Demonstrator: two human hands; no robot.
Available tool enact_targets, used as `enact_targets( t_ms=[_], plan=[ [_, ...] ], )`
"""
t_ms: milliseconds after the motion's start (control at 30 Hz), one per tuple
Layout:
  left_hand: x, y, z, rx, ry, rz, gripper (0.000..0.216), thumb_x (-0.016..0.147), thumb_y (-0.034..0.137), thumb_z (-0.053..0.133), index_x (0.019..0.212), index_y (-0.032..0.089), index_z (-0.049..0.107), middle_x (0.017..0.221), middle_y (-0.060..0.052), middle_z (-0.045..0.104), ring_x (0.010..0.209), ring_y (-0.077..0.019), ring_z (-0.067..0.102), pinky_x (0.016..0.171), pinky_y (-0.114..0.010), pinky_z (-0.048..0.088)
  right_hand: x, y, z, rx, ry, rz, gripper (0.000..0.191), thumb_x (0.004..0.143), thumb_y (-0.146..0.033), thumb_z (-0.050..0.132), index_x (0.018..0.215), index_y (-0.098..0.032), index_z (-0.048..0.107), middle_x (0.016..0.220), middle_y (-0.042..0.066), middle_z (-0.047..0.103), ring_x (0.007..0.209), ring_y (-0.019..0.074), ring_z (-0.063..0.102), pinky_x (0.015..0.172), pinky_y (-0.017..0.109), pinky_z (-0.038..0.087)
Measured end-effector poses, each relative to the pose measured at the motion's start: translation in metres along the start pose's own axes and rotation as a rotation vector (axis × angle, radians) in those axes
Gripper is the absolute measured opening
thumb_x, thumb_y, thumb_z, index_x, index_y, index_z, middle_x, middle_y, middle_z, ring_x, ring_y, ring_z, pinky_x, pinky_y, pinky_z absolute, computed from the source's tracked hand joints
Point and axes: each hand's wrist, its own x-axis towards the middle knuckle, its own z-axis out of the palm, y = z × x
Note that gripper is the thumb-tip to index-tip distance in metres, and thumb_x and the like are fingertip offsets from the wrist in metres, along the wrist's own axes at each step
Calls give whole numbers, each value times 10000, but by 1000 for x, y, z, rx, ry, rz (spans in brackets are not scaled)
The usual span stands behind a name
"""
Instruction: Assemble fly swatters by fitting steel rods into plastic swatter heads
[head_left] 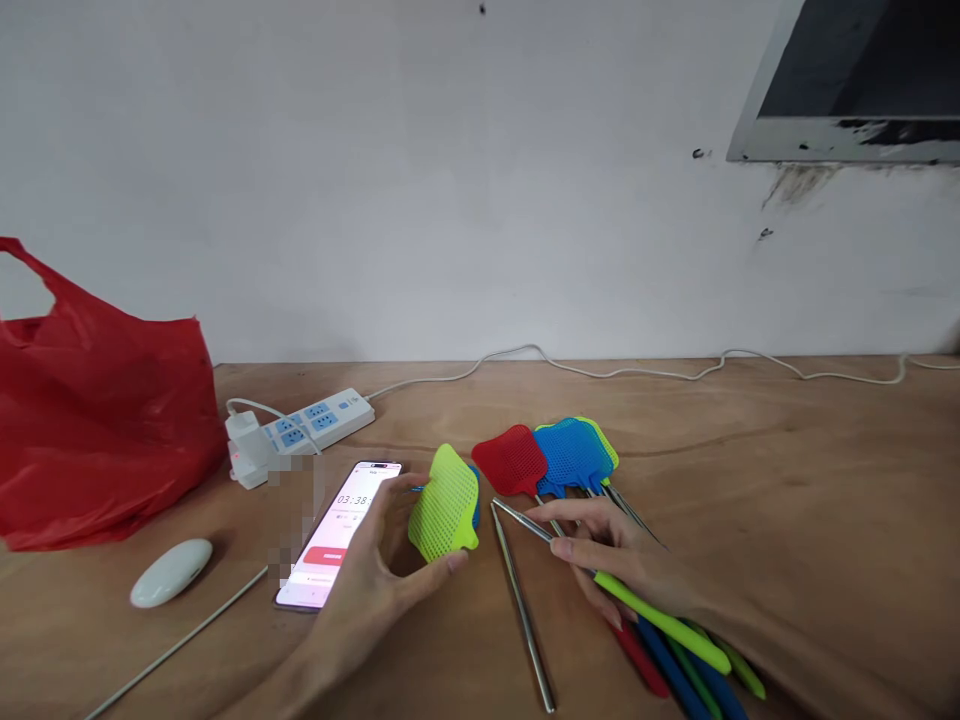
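Observation:
My left hand (369, 578) is closed on a yellow-green fly swatter head (442, 505), thumb at its lower edge. Part of a blue head (476, 497) shows behind it. In my right hand (616, 548) is a metal rod with a yellow-green handle (660, 622), pinched by thumb and fingers near where rod meets grip. The rod's tip points at the green head, a gap apart. Between my hands a bare metal rod (523, 610) lies on the table. Beyond my right hand lie fly swatters with red (511, 460) and blue (574, 455) heads, their several handles (675, 665) under my right forearm.
A lit phone (334, 535) lies beside my left hand. Further left are a white rounded object (172, 573), a power strip (322, 418) with a plugged-in charger (250, 447), and a red plastic bag (105, 420). A white cord (622, 373) runs along the wall.

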Motion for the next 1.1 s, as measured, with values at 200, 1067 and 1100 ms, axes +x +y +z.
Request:
enact_targets(
  t_ms=[200,1067,1100],
  plan=[
    [6,-3,-7,305,124,26,569,752,469,771,1206,302,472,1208,-51,610,1174,-305,569,959,-476,492,-4,4,4,9,-56,41,571,855,-487,642,1305,-141,588,438,-67,593,263,75,404,290,160,283],
    [10,0,-12,145,120,35,591,852,470,655,1389,285,493,1350,-67,604,1305,-330,524,1049,-506,484,-3,3,3,-69,17,59,426,813,-440,684,1129,-155,673,432,-83,566,289,73,400,317,175,299],
    [10,-1,-11,147,125,42,597,854,467,653,1398,284,486,1365,-70,596,1326,-334,503,1060,-511,473,-3,4,4,-79,24,51,426,815,-447,686,1129,-159,672,436,-82,567,298,77,414,322,177,305]
  ],
)
